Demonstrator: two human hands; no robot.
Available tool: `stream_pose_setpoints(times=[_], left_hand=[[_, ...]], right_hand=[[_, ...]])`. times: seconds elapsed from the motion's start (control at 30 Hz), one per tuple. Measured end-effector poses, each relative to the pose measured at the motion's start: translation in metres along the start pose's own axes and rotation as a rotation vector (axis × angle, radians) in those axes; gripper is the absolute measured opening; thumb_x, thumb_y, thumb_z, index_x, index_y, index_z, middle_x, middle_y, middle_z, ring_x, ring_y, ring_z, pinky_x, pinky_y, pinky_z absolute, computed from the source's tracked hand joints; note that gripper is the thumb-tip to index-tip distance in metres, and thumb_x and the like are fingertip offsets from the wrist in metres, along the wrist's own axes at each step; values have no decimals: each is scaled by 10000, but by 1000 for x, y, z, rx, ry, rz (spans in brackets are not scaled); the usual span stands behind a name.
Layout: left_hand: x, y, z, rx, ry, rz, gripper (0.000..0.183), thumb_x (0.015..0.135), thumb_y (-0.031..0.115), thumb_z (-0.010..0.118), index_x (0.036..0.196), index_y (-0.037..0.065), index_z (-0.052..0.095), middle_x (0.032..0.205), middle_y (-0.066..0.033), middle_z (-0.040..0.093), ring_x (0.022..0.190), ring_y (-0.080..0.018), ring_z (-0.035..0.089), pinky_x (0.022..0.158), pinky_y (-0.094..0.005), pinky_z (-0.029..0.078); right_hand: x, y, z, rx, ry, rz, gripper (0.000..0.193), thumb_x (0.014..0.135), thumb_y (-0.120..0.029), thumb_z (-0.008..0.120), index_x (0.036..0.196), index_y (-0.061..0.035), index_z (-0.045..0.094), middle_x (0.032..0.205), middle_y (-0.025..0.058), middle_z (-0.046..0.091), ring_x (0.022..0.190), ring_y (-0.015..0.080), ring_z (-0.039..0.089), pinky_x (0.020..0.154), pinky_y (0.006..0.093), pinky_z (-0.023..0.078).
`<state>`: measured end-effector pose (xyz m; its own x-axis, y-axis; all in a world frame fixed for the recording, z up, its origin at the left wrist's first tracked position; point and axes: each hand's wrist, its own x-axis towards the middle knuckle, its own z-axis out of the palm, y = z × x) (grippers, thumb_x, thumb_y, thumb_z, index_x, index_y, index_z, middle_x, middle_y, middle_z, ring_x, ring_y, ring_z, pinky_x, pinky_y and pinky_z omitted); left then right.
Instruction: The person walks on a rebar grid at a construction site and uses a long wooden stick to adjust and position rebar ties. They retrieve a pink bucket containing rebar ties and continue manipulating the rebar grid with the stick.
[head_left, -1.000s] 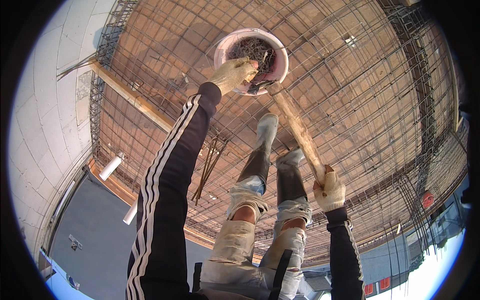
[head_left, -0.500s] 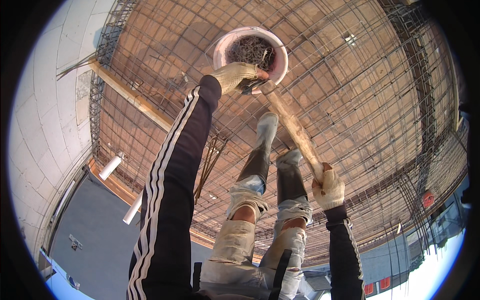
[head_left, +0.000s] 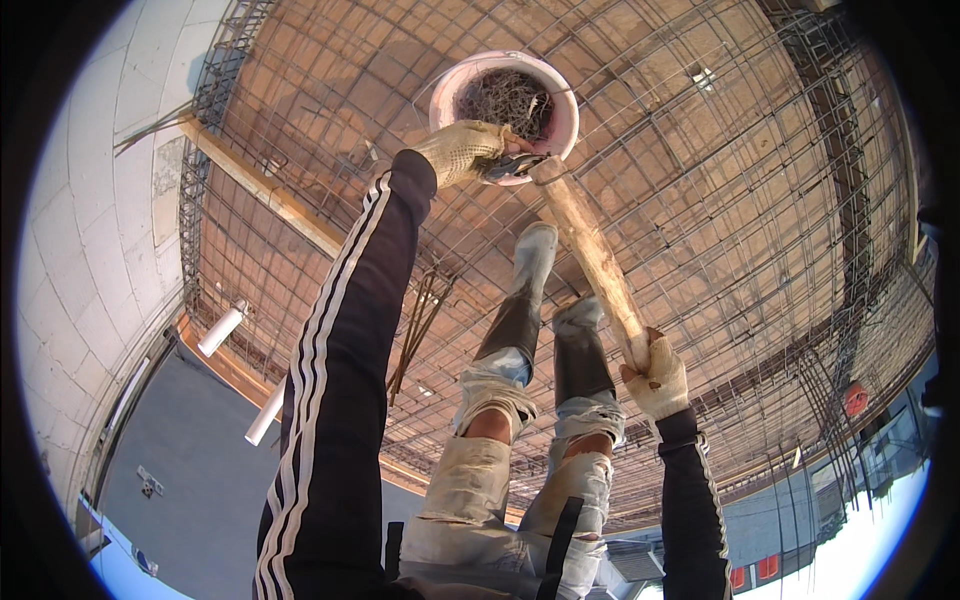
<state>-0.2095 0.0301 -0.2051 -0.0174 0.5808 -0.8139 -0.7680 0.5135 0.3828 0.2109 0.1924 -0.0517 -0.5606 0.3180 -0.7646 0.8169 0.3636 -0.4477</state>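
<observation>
My right hand [head_left: 658, 380], in a pale knitted glove, is closed round the lower end of a thick, worn wooden shaft [head_left: 595, 255]. The shaft slants up and left to the near rim of a whitish bucket [head_left: 568, 110] holding a tangle of thin wires [head_left: 503, 98]. My left hand [head_left: 468, 150], gloved with bare fingertips, is closed at that rim. Under its fingers shows a dark metal piece [head_left: 512, 166], partly hidden, close to the shaft's upper end. Whether the piece is joined to the shaft I cannot tell.
My boots [head_left: 535, 250] stand on a rebar grid [head_left: 700, 200] over brown boards. A timber plank [head_left: 260, 195] and white pipes [head_left: 222, 330] lie to the left, beside a pale block wall [head_left: 90, 200]. Loose bars [head_left: 418, 325] lie near my left forearm. Upright bars rise at right.
The shaft's upper end has shifted slightly right, and more of the dark piece by my left fingers shows. My right hand stays nearly in place.
</observation>
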Motion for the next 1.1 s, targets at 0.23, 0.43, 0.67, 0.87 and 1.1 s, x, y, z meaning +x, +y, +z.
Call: stream_pose_setpoints(times=[0.23, 0.43, 0.67, 0.87, 1.1], left_hand=[[3, -1, 3, -49, 67, -5, 284, 982, 4, 560, 1233, -89, 656, 1117, -138, 713, 861, -156, 714, 663, -251, 615], [6, -1, -3, -8, 140, -4, 324, 959, -52, 543, 1273, -97, 612, 1082, -168, 698, 776, -146, 677, 607, -241, 587], [14, -5, -4, 141, 276, -20, 351, 924, -79, 547, 1268, -105, 610, 1033, -153, 696, 734, -132, 646, 582, -234, 572], [24, -18, -20, 224, 308, 103, 251, 927, -54, 591, 1151, -92, 698, 956, -105, 712, 756, -121, 648, 669, -229, 566], [24, -26, -39, 89, 485, 272, 190, 959, 73, 659, 1117, 0, 737, 971, -61, 711, 810, -149, 656, 722, -261, 569]], right_hand=[[-1, 14, 7, 472, -143, 15, 678, 720, -43, 843, 1332, -4, 554, 1066, 95, 662, 963, 204, 647, 851, 329, 527], [-2, 3, -6, 371, -207, 46, 696, 726, -45, 849, 1350, 3, 543, 1068, 81, 649, 970, 166, 616, 857, 322, 515], [0, -2, -9, 276, -215, 59, 723, 720, -62, 850, 1364, 11, 529, 1068, 89, 650, 953, 183, 620, 848, 329, 522], [-5, -1, -7, 450, -224, 140, 684, 716, -40, 832, 1331, 18, 540, 1022, 96, 642, 903, 179, 608, 823, 330, 529], [-12, -1, -11, 439, -145, 257, 502, 715, -7, 805, 1148, -6, 550, 940, 62, 608, 821, 164, 552, 755, 325, 518]])
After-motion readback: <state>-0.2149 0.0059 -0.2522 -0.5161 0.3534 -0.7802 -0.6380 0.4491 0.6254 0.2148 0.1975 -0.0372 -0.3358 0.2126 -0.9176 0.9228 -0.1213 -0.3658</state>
